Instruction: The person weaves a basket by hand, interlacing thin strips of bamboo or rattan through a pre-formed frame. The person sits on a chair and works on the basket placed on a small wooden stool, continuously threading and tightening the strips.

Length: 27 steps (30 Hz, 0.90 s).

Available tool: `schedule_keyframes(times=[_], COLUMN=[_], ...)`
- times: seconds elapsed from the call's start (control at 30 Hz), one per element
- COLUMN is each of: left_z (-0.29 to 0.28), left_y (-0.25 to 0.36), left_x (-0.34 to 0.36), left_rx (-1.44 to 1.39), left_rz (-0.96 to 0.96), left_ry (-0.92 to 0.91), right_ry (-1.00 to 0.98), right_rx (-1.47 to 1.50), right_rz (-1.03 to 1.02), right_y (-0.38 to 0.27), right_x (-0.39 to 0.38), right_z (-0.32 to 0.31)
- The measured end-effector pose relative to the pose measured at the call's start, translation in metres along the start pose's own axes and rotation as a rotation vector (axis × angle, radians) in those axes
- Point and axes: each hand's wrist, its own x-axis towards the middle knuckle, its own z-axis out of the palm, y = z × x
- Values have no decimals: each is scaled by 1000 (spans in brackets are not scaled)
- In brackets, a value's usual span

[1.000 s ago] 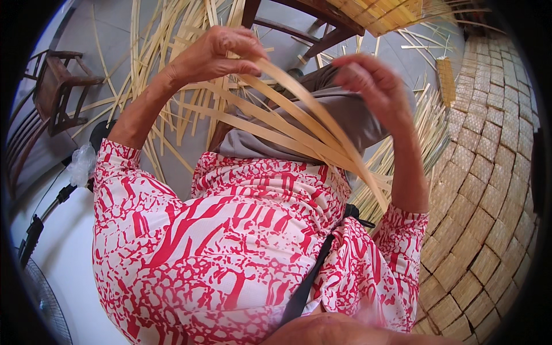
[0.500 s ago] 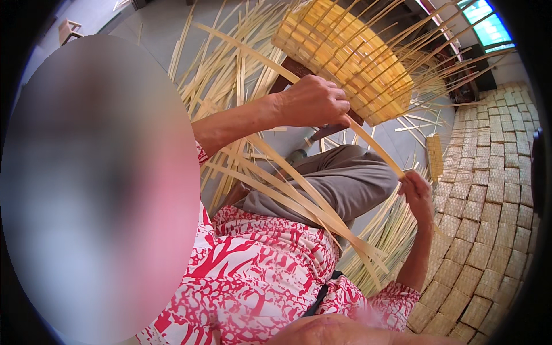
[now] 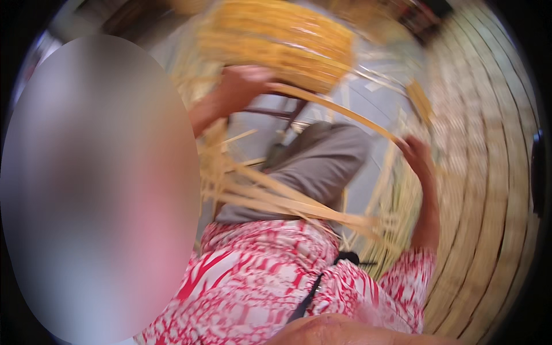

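Note:
A flat pale-tan bamboo strip point(image 3: 345, 113) stretches in a slight bow between my two hands. My left hand point(image 3: 247, 80) is closed round its far left part, just below the lower left edge of a yellow woven basket point(image 3: 276, 40). At the right, the fingers of my right hand point(image 3: 416, 154) pinch the strip's other visible end. Motion smears both hands and the basket, so finer detail is lost. More loose flat strips point(image 3: 293, 204) lie across my lap, over the grey trousers.
Beneath the basket is a dark wooden support point(image 3: 270, 111). Thin strips point(image 3: 388, 218) are heaped beside my right forearm. Rows of stacked woven pieces point(image 3: 477, 172) line the right side. A small yellow woven piece point(image 3: 420, 102) stands near them.
The view has swung, shifting the basket left and up in it. My hands are farther apart, with a longer stretch of strip between them. Both still hold it.

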Motion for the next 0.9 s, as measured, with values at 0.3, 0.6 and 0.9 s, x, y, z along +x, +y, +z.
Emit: schedule_keyframes(times=[0.3, 0.6, 0.9], left_z=[-21, -8, -2], left_y=[-131, -151, -80], left_x=[-180, -258, -135], left_rx=[86, 253, -77], left_rz=[-548, -773, -375], left_ry=[-447, -664, -385], right_ry=[387, 434, -158], right_rx=[-581, -684, -228], right_rz=[-415, -602, 92], right_y=[-65, -129, 32], right_x=[58, 80, 45], right_z=[10, 34, 4])
